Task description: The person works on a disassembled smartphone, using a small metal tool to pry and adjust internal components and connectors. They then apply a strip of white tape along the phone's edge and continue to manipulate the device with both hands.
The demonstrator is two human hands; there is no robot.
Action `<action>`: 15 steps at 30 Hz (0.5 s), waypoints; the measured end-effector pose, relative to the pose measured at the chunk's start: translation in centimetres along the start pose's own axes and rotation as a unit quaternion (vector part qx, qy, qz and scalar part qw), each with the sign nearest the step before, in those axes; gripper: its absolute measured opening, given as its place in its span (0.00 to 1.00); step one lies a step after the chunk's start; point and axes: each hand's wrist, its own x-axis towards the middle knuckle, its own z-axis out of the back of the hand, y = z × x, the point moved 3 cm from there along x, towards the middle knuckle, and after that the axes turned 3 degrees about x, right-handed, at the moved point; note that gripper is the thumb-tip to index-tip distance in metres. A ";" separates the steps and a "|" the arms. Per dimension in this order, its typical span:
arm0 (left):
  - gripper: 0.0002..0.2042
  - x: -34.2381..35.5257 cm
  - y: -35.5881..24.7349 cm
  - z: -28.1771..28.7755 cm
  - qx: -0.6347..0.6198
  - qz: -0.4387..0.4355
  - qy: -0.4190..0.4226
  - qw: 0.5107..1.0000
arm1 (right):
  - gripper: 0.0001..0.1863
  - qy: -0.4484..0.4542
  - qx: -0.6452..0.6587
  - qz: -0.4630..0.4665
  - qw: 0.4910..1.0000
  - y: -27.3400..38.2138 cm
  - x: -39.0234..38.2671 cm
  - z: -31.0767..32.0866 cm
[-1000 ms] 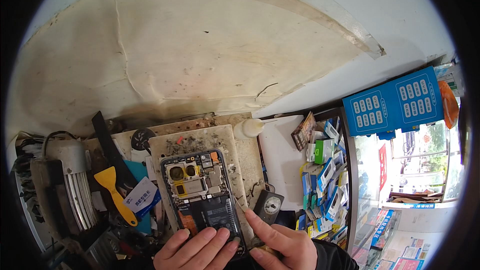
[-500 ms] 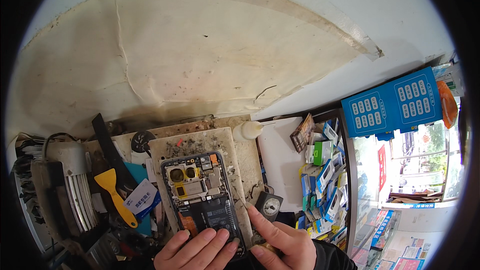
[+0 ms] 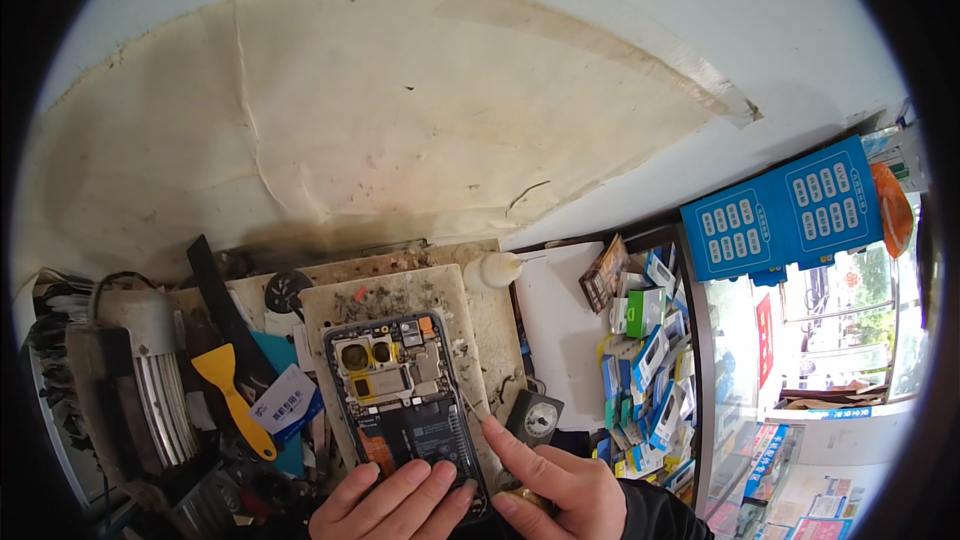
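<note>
An opened smartphone [image 3: 425, 375], its back off, lies on a pale, stained work block [image 3: 400, 298]. Its camera modules, metal shields and black battery [image 3: 430, 430] are exposed. My left hand [image 3: 390, 505] holds the phone's lower end, with fingertips over the battery area and lower frame; the thumb is hidden. Beside the phone's right edge, my right hand [image 3: 560, 490] is closed round a thin metal tool [image 3: 473, 406] with its index finger stretched along it. The tool's tip is at the phone's right side frame. Its yellowish lower part shows between thumb and finger; its exact kind is unclear.
A white bottle [image 3: 492, 271] stands behind the block. To the left are a yellow scraper [image 3: 228, 380], a white-and-blue card [image 3: 287, 400] and a grey ribbed metal device [image 3: 160, 390]. A black box with a dial [image 3: 535, 418] and piled small boxes [image 3: 650, 360] are at right.
My right hand and the tool have shifted slightly left, closer to the phone's right edge. My left hand keeps its place on the phone. The whole view has tilted a little.
</note>
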 end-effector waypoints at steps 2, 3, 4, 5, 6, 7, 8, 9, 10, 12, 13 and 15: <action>0.35 0.0 0.0 0.0 -0.001 -0.001 0.000 1.000 | 0.31 0.003 -0.002 -0.004 1.000 0.0 0.0 0.0; 0.35 0.0 0.0 0.0 -0.002 -0.001 0.000 1.000 | 0.31 0.005 -0.004 -0.012 1.000 0.1 0.0 0.0; 0.35 0.0 0.0 0.0 -0.002 0.000 0.000 1.000 | 0.31 0.008 -0.005 -0.021 1.000 0.1 -0.1 0.0; 0.35 -0.1 0.0 -0.1 -0.002 0.001 0.000 1.000 | 0.31 0.011 -0.006 -0.030 0.999 0.1 -0.2 0.0; 0.35 -0.1 0.0 -0.1 -0.002 0.001 0.000 1.000 | 0.31 -0.001 -0.006 -0.024 1.000 0.1 -0.2 0.0; 0.35 -0.1 0.0 -0.1 -0.002 0.002 0.000 1.000 | 0.31 -0.014 -0.005 -0.019 1.000 0.1 -0.1 -0.1; 0.35 -0.1 -0.1 -0.1 -0.002 0.003 0.000 1.000 | 0.31 -0.027 -0.005 -0.014 1.000 0.1 -0.1 -0.1; 0.35 -0.1 -0.1 -0.1 -0.002 0.003 0.000 1.000 | 0.32 -0.021 -0.004 -0.009 1.000 0.1 0.0 -0.1; 0.35 -0.1 -0.1 -0.1 -0.002 0.003 0.000 1.000 | 0.32 -0.015 -0.003 -0.003 1.000 0.0 0.0 -0.2; 0.35 -0.1 -0.1 -0.1 -0.002 0.004 0.000 1.000 | 0.32 -0.004 -0.005 -0.004 1.000 0.0 0.1 -0.1; 0.35 -0.1 -0.1 -0.1 -0.001 0.003 0.001 1.000 | 0.32 0.001 -0.007 -0.010 1.000 -0.1 0.1 -0.1; 0.35 -0.1 -0.1 -0.1 0.000 0.004 0.003 1.000 | 0.32 0.004 -0.013 -0.019 1.000 0.0 0.0 0.0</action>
